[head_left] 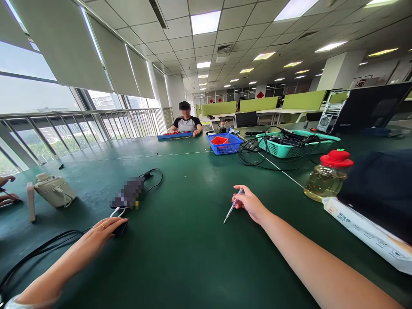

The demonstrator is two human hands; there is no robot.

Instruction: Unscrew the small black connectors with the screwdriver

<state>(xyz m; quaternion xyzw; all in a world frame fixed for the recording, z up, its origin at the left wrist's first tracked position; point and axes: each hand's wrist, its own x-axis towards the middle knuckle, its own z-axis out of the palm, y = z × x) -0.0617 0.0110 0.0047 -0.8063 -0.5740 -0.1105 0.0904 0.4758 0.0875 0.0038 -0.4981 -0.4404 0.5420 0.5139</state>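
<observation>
My right hand [249,202] holds a thin silver pen-like tool [232,207], its tip pointing down at the green table [193,240]. My left hand [106,228] rests palm down on a small dark object [121,228] at the near left, fingers covering most of it. A white cable runs from there to a blurred dark device [128,194], which also has a black cord [154,176] plugged in.
A white pouch [53,189] lies at the left. A blue basket [224,143], a teal basket of cables [289,146], a red-capped bottle [328,176] and a dark bag on a white box [370,231] stand to the right. A person sits at the far end; another person's hand [6,189] shows at the left edge.
</observation>
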